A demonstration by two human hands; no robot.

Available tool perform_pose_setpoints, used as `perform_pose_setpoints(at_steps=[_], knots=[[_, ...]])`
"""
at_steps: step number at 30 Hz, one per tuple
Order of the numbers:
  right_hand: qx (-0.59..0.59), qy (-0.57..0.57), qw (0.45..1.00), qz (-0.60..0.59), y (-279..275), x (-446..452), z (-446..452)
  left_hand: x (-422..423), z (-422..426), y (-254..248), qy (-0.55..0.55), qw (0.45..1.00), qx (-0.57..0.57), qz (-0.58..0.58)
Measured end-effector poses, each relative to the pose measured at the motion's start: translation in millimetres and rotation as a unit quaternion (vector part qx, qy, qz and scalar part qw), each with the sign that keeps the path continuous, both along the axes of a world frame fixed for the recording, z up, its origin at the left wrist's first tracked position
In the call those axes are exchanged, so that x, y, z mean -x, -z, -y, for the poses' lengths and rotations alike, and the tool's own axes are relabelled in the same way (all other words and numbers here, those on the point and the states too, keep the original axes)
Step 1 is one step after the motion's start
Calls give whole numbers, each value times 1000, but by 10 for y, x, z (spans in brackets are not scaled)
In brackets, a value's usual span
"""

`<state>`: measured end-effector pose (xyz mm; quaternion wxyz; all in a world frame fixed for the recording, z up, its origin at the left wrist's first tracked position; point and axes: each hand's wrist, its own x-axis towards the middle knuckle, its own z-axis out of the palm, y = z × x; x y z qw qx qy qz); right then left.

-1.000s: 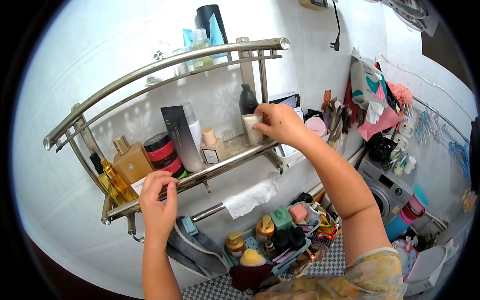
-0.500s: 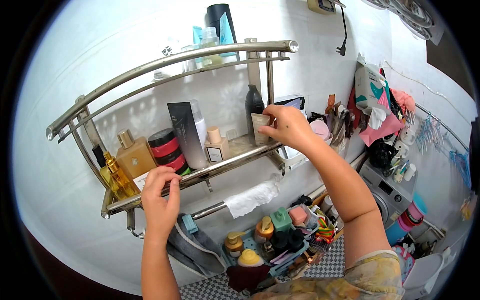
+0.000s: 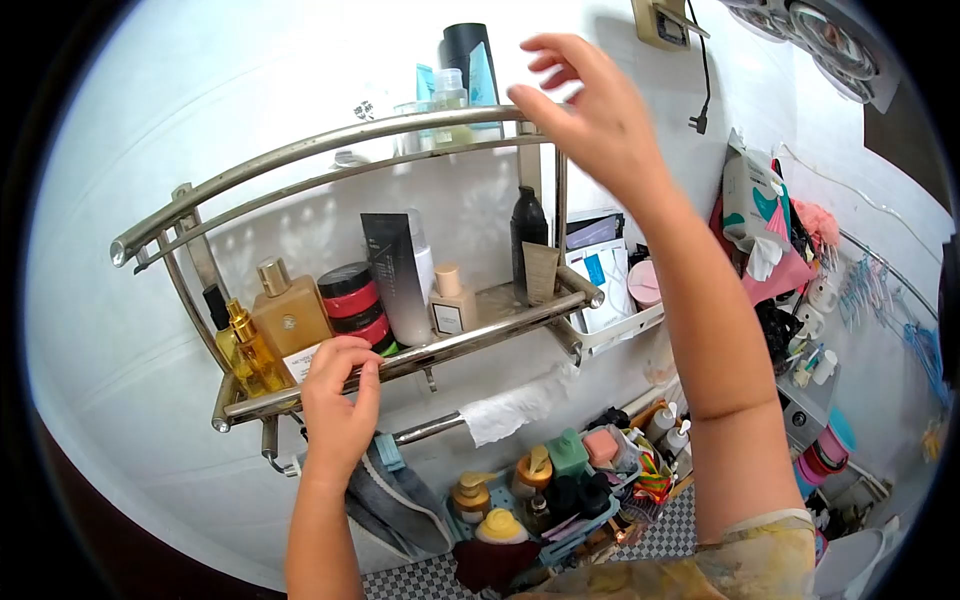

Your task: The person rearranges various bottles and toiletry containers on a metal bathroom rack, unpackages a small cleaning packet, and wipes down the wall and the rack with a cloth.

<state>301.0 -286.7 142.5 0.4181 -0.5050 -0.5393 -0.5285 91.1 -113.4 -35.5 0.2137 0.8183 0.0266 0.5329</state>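
Right hand (image 3: pixel 603 125) open, empty, near upper rail (image 3: pixel 350 131). Beige tube (image 3: pixel 541 275) stands below it, beside black bottle (image 3: pixel 528 232). Left hand (image 3: pixel 338 405) rests fingers over lower rail (image 3: pixel 470 344); cannot tell if gripping.

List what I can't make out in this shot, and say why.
All in the head view:
Right hand: blur softens its fingertips.
Left hand: its own back hides whether the fingers grip the lower rail.
White bottle: lower part hidden behind the black tube.
Beige tube: any print is too small to read.
Washing machine: partly covered by the right forearm.
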Motion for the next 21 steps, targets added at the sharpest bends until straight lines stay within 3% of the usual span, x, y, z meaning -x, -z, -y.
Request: perform_pose_setpoints(at_steps=[6,8,11,21], knots=[[156,133,970,-130,-624,-37,-442,12,-11,1,5,1000,2,6],[298,149,910,-247,-729,61,-491,12,-30,13,11,1000,0,7],[337,242,880,-233,-871,9,-662,18,-33,6,10,1000,1,6],[342,215,874,-270,-950,-108,-860,13,-36,10,8,1000,0,15]])
